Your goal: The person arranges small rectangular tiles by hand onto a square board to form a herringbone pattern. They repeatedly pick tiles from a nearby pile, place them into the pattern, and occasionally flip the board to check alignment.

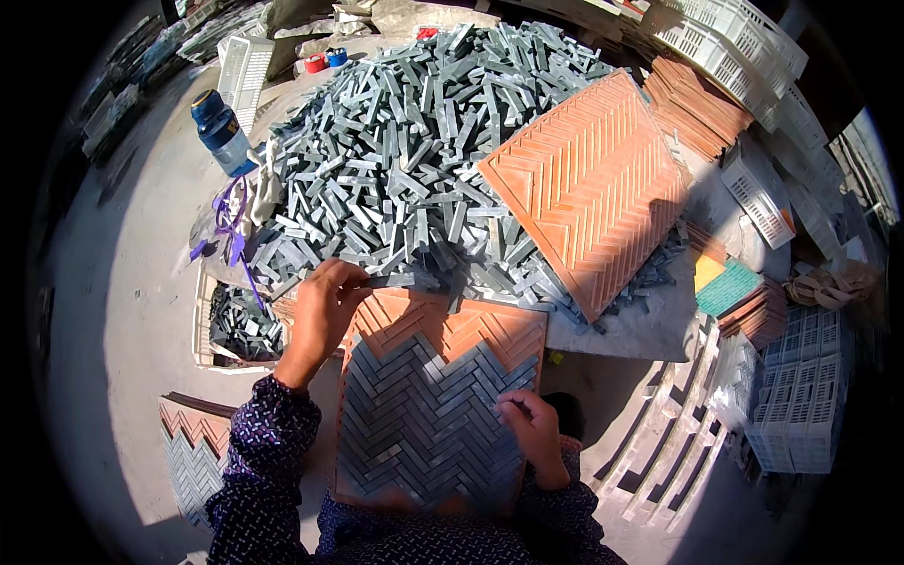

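An orange herringbone mould tray (529,325) lies before me, mostly filled with grey stone strips (424,424) in zigzag rows. Its far end shows bare orange slots. At the tray's far left corner, my left hand (327,311) pinches a grey stone strip (390,281) beside the loose pile. Over the right part of the filled rows hovers my right hand (535,431), its fingers curled together; anything in them is hidden. A large heap of loose stone strips (414,141) covers the table beyond the tray.
An unfilled orange mould (593,188) leans on the heap's right side. A bottle (220,132) and purple cord (229,221) are at left. A crate of strips (202,320) stands below them. Stacked moulds (697,104), white crates (800,405) and a pallet (659,433) stand right.
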Available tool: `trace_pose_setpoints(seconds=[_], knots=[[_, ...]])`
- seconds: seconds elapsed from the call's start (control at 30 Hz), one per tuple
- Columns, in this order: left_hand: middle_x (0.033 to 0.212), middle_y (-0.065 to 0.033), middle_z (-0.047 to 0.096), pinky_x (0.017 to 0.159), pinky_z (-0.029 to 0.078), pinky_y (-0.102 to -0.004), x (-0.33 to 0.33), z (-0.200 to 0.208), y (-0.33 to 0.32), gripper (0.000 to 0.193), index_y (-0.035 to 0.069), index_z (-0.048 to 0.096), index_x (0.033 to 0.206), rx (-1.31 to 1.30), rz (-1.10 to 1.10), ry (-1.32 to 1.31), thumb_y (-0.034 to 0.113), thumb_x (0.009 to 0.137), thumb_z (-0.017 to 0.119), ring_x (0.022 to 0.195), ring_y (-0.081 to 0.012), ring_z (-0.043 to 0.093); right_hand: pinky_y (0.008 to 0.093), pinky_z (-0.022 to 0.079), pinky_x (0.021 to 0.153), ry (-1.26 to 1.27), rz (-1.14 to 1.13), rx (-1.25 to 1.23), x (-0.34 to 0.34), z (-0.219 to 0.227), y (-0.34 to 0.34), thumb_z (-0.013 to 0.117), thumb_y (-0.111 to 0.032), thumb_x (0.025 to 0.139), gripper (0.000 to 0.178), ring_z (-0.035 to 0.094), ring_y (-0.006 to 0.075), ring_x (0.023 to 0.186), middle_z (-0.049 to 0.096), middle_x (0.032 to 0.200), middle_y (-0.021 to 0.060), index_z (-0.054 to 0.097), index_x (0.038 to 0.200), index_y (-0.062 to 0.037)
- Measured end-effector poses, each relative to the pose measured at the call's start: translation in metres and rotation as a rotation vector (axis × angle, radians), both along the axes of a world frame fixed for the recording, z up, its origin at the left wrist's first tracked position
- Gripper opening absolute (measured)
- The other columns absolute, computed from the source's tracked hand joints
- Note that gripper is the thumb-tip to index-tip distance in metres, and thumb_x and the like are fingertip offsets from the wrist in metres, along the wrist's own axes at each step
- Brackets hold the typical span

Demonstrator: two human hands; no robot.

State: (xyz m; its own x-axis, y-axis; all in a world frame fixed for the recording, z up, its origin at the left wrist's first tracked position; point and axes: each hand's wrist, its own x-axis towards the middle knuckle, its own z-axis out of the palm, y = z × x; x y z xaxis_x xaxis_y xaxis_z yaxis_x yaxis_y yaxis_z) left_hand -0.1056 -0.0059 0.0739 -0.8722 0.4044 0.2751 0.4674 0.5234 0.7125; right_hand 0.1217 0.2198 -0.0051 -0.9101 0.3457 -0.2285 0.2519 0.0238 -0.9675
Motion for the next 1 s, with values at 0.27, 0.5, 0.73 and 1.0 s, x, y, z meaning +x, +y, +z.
trace_pose_setpoints(seconds=[0.27, 0.5, 0.73, 1.0], knots=[[0.086, -0.0073, 0.059, 0.063, 0.050, -0.0278, 0.059, -0.038, -0.007, 0.022, 0.001, 0.063, 0.091, 0.293, -0.224, -0.122, -0.002, 0.072, 0.073, 0.078, -0.0179, 0.061, 0.0212, 0.047, 0.063, 0.192, 0.238, -0.129, -0.058, 0.051, -0.026, 0.052, -0.014, 0.094, 0.021, 0.058, 0.0088, 0.073, 0.065, 0.088, 0.0079, 0.060, 0.104, 0.0020], [0.092, -0.0092, 0.060, 0.070, 0.050, -0.0328, 0.071, -0.025, -0.024, 0.027, 0.004, 0.062, 0.100, 0.235, -0.358, 0.061, 0.001, 0.074, 0.071, 0.084, -0.0252, 0.060, 0.0217, 0.044, 0.065, -0.098, 0.453, -0.542, -0.081, 0.058, -0.034, 0.053, -0.023, 0.095, 0.035, 0.054, 0.0091, 0.072, 0.065, 0.094, 0.0069, 0.056, 0.116, 0.0047], [0.090, -0.0088, 0.063, 0.076, 0.050, -0.0270, 0.081, -0.054, -0.063, 0.028, 0.000, 0.059, 0.108, 0.528, 0.127, -0.259, -0.001, 0.081, 0.065, 0.081, -0.0152, 0.062, 0.0229, 0.044, 0.060, 0.010, 0.354, -0.092, -0.108, 0.021, -0.045, 0.062, -0.009, 0.085, 0.025, 0.053, 0.0086, 0.067, 0.064, 0.087, 0.0036, 0.061, 0.106, 0.0038], [0.087, -0.0065, 0.064, 0.073, 0.049, -0.0235, 0.126, -0.110, -0.111, 0.010, -0.004, 0.062, 0.094, 0.623, 0.347, -0.372, 0.000, 0.086, 0.060, 0.080, -0.0107, 0.061, 0.0366, 0.049, 0.061, 0.371, 0.306, 0.736, -0.147, 0.001, -0.101, 0.065, -0.003, 0.072, 0.025, 0.061, 0.0289, 0.068, 0.061, 0.077, 0.0144, 0.061, 0.097, -0.0032]])
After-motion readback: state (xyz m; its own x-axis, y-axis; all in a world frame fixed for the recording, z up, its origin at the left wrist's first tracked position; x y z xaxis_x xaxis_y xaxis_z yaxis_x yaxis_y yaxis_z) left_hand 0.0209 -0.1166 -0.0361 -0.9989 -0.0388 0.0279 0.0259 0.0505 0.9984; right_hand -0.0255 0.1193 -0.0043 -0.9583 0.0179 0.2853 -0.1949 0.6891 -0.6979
